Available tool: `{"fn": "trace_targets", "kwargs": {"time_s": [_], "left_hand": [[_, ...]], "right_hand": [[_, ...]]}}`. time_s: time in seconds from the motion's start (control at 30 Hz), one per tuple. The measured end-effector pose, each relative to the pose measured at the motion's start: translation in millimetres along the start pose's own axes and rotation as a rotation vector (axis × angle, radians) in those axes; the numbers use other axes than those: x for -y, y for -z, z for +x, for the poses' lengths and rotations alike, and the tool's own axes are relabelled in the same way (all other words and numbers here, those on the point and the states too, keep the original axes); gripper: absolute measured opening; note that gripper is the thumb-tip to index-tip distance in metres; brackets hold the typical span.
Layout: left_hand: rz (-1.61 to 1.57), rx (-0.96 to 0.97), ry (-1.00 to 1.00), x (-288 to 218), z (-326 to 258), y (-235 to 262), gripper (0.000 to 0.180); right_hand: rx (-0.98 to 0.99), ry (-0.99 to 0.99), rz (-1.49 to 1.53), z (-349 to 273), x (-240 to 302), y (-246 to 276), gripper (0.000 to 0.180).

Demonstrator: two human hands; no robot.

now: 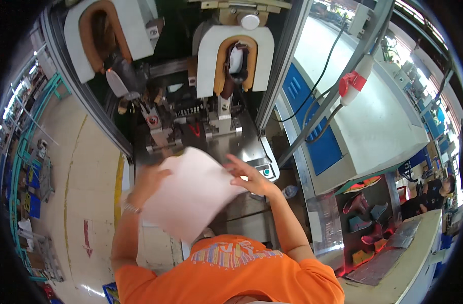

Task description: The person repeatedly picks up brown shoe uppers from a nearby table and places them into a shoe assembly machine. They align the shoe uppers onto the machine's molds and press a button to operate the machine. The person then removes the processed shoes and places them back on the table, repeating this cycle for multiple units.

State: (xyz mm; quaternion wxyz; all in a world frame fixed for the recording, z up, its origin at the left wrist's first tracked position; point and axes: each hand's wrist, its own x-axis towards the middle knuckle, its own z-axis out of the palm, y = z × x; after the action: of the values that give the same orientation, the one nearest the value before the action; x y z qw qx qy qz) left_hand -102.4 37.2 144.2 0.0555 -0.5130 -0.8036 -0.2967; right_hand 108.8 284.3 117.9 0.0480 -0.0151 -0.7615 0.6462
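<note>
A pale, pinkish-white sheet [188,195], blurred by motion, is held up in front of my body. My left hand [150,185], also smeared, grips its left edge, with the fingers lying over the sheet. By the right edge is my right hand [249,176], fingers apart and thumb close against the sheet. Whether this hand bears any of the sheet's weight is unclear. Beyond the hands stands a machine with two padded stations: a dark shoe-like piece [122,76] on the left and a brown shoe upper [235,66] within the right white-and-tan clamp [206,61].
A metal machine table [249,144] lies ahead, with a green button panel [266,172] at its right corner. To the right are a white cabinet [373,137], a red-and-white plug [354,83] and a red-lit conveyor carrying several shoe pieces [360,223]. A co-worker [429,197] is farther right.
</note>
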Motion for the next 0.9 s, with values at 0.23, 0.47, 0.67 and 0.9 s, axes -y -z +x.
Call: {"fn": "trace_targets", "kwargs": {"time_s": [0.23, 0.47, 0.67, 0.9], "left_hand": [[-0.708, -0.177, 0.935, 88, -108, 144, 0.035], [-0.018, 0.506, 0.855, 141, -164, 86, 0.043], [0.091, 0.591, 0.91, 146, -160, 91, 0.05], [0.149, 0.615, 0.956, 149, -165, 104, 0.058]], "right_hand": [[-0.36, -0.125, -0.001, -35, -90, 36, 0.04], [-0.465, -0.12, -0.221, -33, -133, 32, 0.034], [-0.449, -0.088, -0.204, -12, -147, 24, 0.028], [-0.585, -0.264, -0.369, -72, -178, 37, 0.029]]}}
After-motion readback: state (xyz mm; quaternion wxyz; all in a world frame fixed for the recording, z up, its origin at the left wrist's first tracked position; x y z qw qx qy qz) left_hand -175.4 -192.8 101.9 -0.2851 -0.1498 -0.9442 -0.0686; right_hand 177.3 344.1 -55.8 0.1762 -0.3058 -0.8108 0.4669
